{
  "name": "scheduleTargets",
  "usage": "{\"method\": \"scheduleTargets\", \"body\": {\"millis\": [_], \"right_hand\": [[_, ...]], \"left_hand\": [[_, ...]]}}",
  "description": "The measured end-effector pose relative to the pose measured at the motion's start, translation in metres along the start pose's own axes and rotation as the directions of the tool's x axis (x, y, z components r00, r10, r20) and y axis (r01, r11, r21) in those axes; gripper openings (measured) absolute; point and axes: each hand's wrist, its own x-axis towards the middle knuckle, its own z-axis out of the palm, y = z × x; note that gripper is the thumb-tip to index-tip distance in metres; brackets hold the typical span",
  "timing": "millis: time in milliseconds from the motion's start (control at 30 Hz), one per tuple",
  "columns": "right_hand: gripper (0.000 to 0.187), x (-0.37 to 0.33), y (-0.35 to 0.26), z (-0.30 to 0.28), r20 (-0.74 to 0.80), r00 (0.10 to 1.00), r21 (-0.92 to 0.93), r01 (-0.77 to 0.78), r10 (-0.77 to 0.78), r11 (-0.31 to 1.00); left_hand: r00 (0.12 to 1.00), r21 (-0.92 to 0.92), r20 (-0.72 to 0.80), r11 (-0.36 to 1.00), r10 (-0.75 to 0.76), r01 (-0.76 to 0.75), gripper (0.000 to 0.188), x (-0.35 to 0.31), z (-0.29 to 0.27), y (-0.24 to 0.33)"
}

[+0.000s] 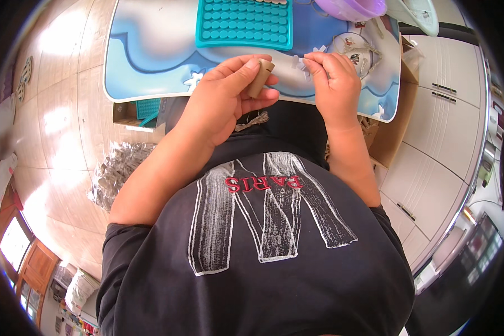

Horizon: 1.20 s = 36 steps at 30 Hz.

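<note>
Tube [257, 84] in left hand [227, 85], over table's [290, 89] near edge.
Thumb and fingers clamp its sides, likely for steadiness, top end left exposed. Hands apart; right hand's [338, 84] fingertips bunch at white strips [300, 64], can't tell if gripping one.

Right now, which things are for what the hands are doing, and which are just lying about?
Seem part of it:
- brown tube, held in the left hand
- pale strips, at the right hand's fingertips
- perhaps the teal tray, close by

Seem just lying about:
- purple bowl
- crumpled silvery heap
- cardboard box
</note>
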Motion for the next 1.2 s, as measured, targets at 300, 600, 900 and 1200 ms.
{"method": "scheduleTargets", "body": {"millis": [300,600,900,1200], "right_hand": [[0.007,-0.002,-0.013,-0.010,-0.067,0.992,0.113,-0.095,0.103,0.989],[0.009,0.002,-0.047,-0.015,0.005,1.000,0.222,0.015,-0.016,0.975],[0.008,0.004,-0.045,-0.012,0.027,0.988,0.207,0.140,-0.149,0.968],[0.012,0.009,-0.047,-0.015,0.131,0.965,0.114,0.211,-0.226,0.971]], "left_hand": [[0.994,-0.200,0.102,0.979,-0.025,0.045,0.031,0.008,-0.007,-0.006],[0.984,-0.240,0.179,0.970,-0.005,0.049,0.030,0.014,-0.012,-0.010],[0.967,-0.229,0.254,0.971,-0.006,0.066,0.031,0.015,-0.011,-0.009],[0.994,-0.126,0.112,0.992,-0.012,0.026,0.025,0.008,0.001,-0.007]]}}
